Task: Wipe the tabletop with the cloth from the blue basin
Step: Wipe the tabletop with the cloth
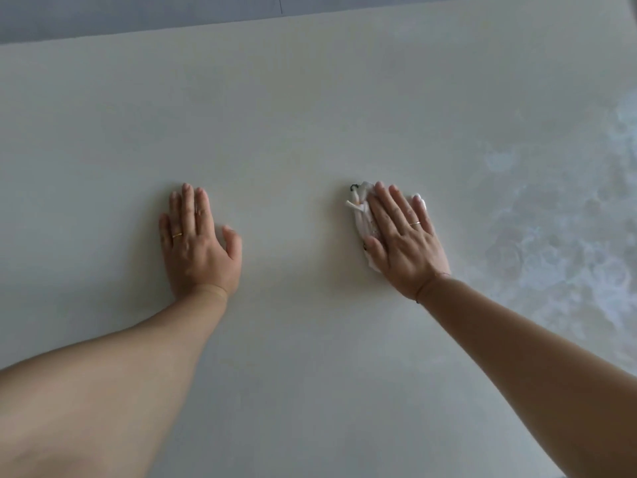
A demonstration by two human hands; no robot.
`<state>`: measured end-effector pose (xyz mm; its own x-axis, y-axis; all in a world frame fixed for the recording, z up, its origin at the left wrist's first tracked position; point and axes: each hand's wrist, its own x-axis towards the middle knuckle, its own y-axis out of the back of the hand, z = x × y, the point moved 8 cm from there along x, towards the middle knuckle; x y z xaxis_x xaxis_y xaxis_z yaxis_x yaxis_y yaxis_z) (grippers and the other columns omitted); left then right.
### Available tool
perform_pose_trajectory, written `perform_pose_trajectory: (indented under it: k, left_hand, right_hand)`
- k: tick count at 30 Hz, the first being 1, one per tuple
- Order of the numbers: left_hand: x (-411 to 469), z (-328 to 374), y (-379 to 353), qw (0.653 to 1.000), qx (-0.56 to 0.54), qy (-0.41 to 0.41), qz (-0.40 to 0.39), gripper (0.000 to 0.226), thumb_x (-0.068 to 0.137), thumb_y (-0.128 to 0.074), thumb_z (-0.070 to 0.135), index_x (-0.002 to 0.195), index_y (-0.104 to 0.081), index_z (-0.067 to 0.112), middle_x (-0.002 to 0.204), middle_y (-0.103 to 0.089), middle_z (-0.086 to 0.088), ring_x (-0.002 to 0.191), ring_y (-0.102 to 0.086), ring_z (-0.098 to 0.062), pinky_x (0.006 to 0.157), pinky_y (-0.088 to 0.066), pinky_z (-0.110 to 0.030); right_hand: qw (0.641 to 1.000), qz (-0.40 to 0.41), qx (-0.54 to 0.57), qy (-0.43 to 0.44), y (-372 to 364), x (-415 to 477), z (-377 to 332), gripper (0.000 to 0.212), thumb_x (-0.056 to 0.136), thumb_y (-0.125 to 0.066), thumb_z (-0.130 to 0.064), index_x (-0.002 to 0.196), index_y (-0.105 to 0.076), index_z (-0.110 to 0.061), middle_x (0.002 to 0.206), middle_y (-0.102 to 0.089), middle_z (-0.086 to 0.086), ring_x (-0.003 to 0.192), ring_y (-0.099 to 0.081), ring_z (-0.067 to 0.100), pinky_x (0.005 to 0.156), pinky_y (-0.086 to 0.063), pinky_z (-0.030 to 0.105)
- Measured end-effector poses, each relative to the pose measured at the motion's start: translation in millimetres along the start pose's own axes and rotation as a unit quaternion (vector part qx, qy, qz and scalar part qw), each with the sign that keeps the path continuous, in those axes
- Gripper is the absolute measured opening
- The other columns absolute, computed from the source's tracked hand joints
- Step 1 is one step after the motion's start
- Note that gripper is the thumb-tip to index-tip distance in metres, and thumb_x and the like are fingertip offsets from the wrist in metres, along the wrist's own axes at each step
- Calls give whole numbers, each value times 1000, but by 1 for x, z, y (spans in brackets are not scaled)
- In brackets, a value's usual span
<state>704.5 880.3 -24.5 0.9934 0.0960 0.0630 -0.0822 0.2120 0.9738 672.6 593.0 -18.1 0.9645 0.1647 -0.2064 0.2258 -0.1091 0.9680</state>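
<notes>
Head view, single frame.

Tabletop (pixel 293 115): pale cream-grey, matte. Most of the field is filled by it.

Left hand (pixel 194 243): recorded at 9 o'clock of the frame centre. The palm is laid flat on the tabletop, with fingers straight, close together and pointed toward 12 o'clock. The thumb is spread toward 2 o'clock. Nothing is held. A left ring (pixel 177 235), gold in colour, is worn on one finger.

Right hand (pixel 403 246): recorded at 3 o'clock of the frame centre, well apart from the left hand. The palm is laid flat on the cloth (pixel 362 215), with fingers straight, slightly fanned and pointed toward 11 o'clock. The cloth is pressed to the tabletop beneath the palm, and no finger is seen curled round it. A right ring (pixel 415 223), also gold, is noted.

Cloth: white, crumpled, with small dark marks, and largely covered by the right hand. One portion is seen protruding at the hand's 10 o'clock side, beside the index finger and thumb. A smaller portion shows at 1 o'clock, past the little finger.

Mottled patch (pixel 551 236): bluish-white blotches on the tabletop along the frame's edge from 2 to 4 o'clock, near the right hand but untouched by it. Whether it is moisture or reflection cannot be told.

Floor strip (pixel 138 15): a grey band at 12 o'clock, beyond the far table edge.

Bare forearms are seen entering from 7 and 5 o'clock.
</notes>
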Motion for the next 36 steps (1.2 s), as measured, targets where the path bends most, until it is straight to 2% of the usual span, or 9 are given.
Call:
perform_pose_trajectory:
  k: [3,7,12,17,20,25,29,33,36]
  left_hand:
    - [0,0,-1,1000,-2,3,-1,66,85,-31,32,144,-35,4,155,-28,-13,144,-23,-30,117,-14,-44]
    - [3,0,-1,1000,-4,2,0,66,85,-32,32,145,-34,5,156,-27,-12,144,-22,-29,117,-12,-42]
    - [1,-3,-4,1000,3,4,9,66,84,-31,32,144,-35,5,155,-27,-13,144,-22,-29,117,-12,-41]
    - [-2,-2,-3,1000,8,6,11,67,84,-29,32,146,-32,5,156,-25,-13,145,-20,-29,117,-11,-42]
    - [-2,1,-5,1000,28,7,-8,65,87,-28,27,148,-26,5,158,-19,-13,146,-15,-30,118,-8,-45]
    - [-11,6,-1,997,69,31,-28,59,97,-33,25,149,-19,2,159,-14,-15,147,-8,-30,119,0,-49]
    - [-85,41,10,998,8,58,3,64,95,-33,35,150,-20,5,158,-18,-15,146,-14,-31,117,-5,-47]
    - [-200,100,1,999,-12,-28,-38,62,95,-32,34,147,-27,2,154,-27,-17,143,-25,-32,116,-13,-46]
    - [-239,104,-10,998,11,-26,-62,61,94,-33,35,146,-33,3,154,-29,-15,142,-29,-31,115,-19,-48]
  right_hand:
    - [999,19,-22,-18,6,4,36,65,93,-25,-48,146,-29,-11,154,-24,9,144,-19,25,118,-10,43]
    - [993,26,-18,-111,12,10,88,70,90,-15,-51,150,-14,-15,159,-8,3,146,-3,16,118,4,35]
    - [964,64,48,-254,-8,-14,54,64,97,-29,-41,150,-9,-12,159,-5,8,146,0,24,118,6,43]
    - [999,24,20,-21,-30,-83,-47,67,93,-28,-46,149,-20,-9,156,-16,10,145,-12,29,118,-2,45]
    - [993,10,-26,118,-27,-101,-23,66,93,-31,-47,148,-25,-11,155,-22,7,144,-18,26,118,-9,44]
    - [993,19,-7,-117,-18,-108,84,71,91,-18,-51,150,-12,-13,159,-6,5,146,-2,21,118,5,39]
    - [959,61,66,-269,-28,-134,55,65,95,-28,-42,150,-10,-11,158,-8,9,146,-3,27,117,3,45]
    - [997,34,44,-54,-43,-167,-53,63,94,-26,-42,148,-24,-9,156,-18,9,144,-14,30,116,-4,46]
    - [996,9,20,89,-46,-173,-48,61,95,-30,-43,148,-25,-12,156,-19,6,144,-17,26,117,-7,45]
